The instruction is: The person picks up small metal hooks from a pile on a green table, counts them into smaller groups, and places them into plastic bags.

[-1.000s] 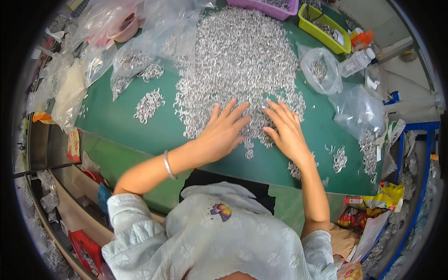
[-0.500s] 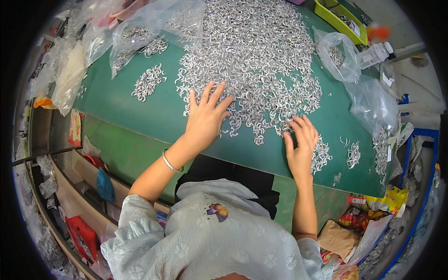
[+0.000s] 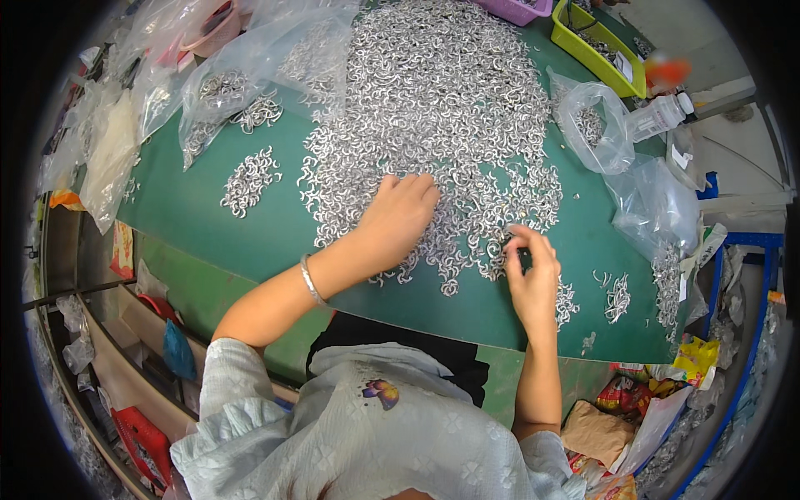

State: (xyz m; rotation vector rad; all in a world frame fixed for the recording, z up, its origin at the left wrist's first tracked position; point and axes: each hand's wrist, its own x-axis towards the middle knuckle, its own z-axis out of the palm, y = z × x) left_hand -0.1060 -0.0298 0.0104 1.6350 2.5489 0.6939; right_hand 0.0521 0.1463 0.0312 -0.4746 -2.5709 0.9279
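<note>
A wide heap of small silvery curved metal pieces (image 3: 450, 100) covers the middle of the green table (image 3: 283, 237). My left hand (image 3: 398, 218) is over the heap's near part, its fingers curled down among the pieces, so the tips are hidden. At the near right edge of the heap, my right hand (image 3: 535, 279) has thumb and forefinger brought together in a pinch. Whatever is between them blends with the pieces behind. A small pile of the same pieces (image 3: 567, 302) lies partly behind my right hand.
Small separate piles (image 3: 250, 182) (image 3: 617, 298) lie to the left and right. A clear plastic bag (image 3: 218, 100) with pieces is at the far left, another bag (image 3: 593, 125) at the right. Beyond stand a white bottle (image 3: 661, 117), a yellow-green basket (image 3: 596, 54) and a purple basket (image 3: 517, 8).
My left hand has moved right and its spread fingers have curled into the heap. My right thumb and forefinger have drawn together. The whole view has shifted slightly.
</note>
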